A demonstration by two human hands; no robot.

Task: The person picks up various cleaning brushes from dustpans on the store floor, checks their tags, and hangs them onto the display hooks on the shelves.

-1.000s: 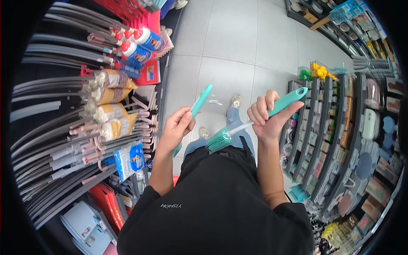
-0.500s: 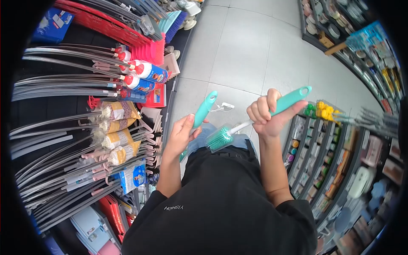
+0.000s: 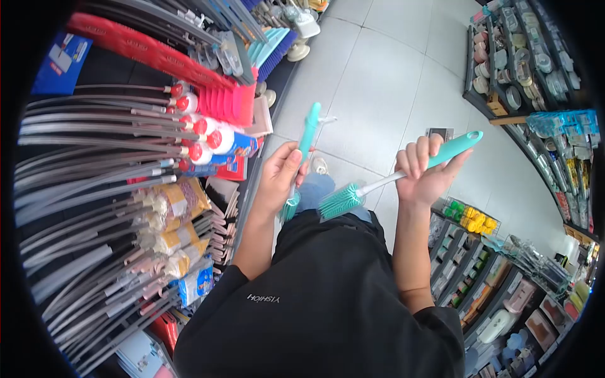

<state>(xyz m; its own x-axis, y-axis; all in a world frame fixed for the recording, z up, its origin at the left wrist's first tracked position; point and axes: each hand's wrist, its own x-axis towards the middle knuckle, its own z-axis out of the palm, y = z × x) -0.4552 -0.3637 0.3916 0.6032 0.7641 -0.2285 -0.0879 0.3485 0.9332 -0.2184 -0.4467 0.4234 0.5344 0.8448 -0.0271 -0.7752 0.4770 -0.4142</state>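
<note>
My left hand (image 3: pixel 282 176) is closed around the shaft and handle of a teal brush (image 3: pixel 309 133), its handle pointing up and its bristle head below my fingers near my waist. A small pale tag hangs beside that handle. In my right hand (image 3: pixel 421 170) is a second teal brush (image 3: pixel 341 201), with the fingers wrapped round its handle. Its handle end points up and right, and its bristle head slants down and left in front of my black shirt. The two brushes are apart.
On the left, a rack holds long poles (image 3: pixel 120 135), bottle-shaped packs (image 3: pixel 220 140) and red dustpans (image 3: pixel 230 101). Shelves of small goods (image 3: pixel 469 264) stand on the right, with a wire basket of yellow items (image 3: pixel 477 220). Grey tiled floor (image 3: pixel 378 82) lies ahead.
The view has shifted along the aisle, and the shelves and rack sit differently in it. The left brush has turned more upright, with its bristle head now showing. Both hands keep their brushes.
</note>
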